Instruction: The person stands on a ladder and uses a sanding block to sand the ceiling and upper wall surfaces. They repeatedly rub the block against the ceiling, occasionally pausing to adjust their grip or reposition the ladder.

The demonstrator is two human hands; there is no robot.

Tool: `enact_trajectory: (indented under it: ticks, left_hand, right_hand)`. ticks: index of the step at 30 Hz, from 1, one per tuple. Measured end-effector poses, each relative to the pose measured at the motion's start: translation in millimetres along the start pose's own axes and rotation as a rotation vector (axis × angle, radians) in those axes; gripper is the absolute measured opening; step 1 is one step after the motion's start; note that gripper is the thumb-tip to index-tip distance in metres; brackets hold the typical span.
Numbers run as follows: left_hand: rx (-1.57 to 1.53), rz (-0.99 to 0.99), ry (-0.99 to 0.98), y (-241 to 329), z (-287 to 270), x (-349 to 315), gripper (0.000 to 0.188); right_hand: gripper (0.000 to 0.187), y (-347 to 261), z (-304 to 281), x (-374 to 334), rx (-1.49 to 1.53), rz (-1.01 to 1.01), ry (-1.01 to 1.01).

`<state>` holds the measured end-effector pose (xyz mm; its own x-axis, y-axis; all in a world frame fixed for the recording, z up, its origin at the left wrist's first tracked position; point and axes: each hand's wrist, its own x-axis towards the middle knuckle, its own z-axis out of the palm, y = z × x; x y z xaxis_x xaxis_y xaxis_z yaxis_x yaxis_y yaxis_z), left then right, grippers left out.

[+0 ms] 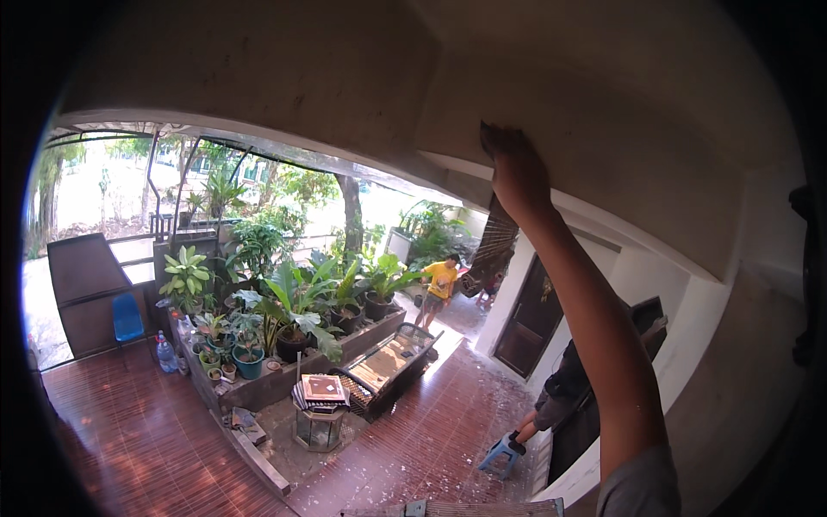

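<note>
My right arm reaches up from the lower right, in a grey short sleeve (637, 489). Near the top of the view, my right hand (517, 177) is against the pale ceiling beam (586, 151). Its fingers look bent and closed, with a small dark patch at their tips. In the shade I cannot make out what they hold, if anything. My left hand is out of view. At the bottom edge shows the top of a flat, worn piece with a metal fitting (415, 508), possibly a ladder.
A person in dark clothes (564, 379) stands on a blue stool (500, 457) by a doorway. Farther off is a person in a yellow shirt (441, 280). Potted plants (293, 340), a long bench (385, 362) and a glass-sided stand (319, 429) are below, on red tiles (129, 431) with white flakes.
</note>
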<state>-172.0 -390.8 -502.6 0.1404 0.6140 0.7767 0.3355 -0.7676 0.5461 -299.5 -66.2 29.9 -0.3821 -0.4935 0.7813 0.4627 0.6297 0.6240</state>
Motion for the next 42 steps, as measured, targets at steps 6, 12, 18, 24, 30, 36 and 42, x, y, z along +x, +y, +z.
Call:
enact_trajectory:
  ticks: [6, 12, 18, 24, 30, 36, 42]
  left_hand:
    - [-0.079, 0.072, -0.053, -5, -5, 0, 0.031]
    - [-0.018, 0.136, -0.023, -21, 8, -6, 0.034]
    - [-0.04, 0.152, 0.073, -20, 13, -8, 0.043]
    - [-0.097, 0.042, 0.068, -4, 5, -1, 0.046]
    - [0.002, 0.191, 0.172, -5, 5, 6, 0.051]
    - [-0.013, 0.152, 0.155, -9, 10, 3, 0.056]
    - [0.083, 0.126, 0.094, -8, 9, 2, 0.061]
  right_hand:
    - [0.048, -25, 50, 7, -0.143, -0.152, 0.029]
    - [0.045, -25, 80, 40, -0.182, -0.185, -0.053]
    - [0.04, -33, 96, 37, -0.209, -0.182, 0.029]
    - [0.039, -34, 99, 39, -0.039, -0.146, 0.004]
    - [0.043, -37, 102, 42, -0.126, -0.14, -0.032]
    - [0.041, -39, 92, 40, -0.083, -0.174, -0.173]
    - [0.035, -39, 88, 41, 0.197, 0.026, -0.137]
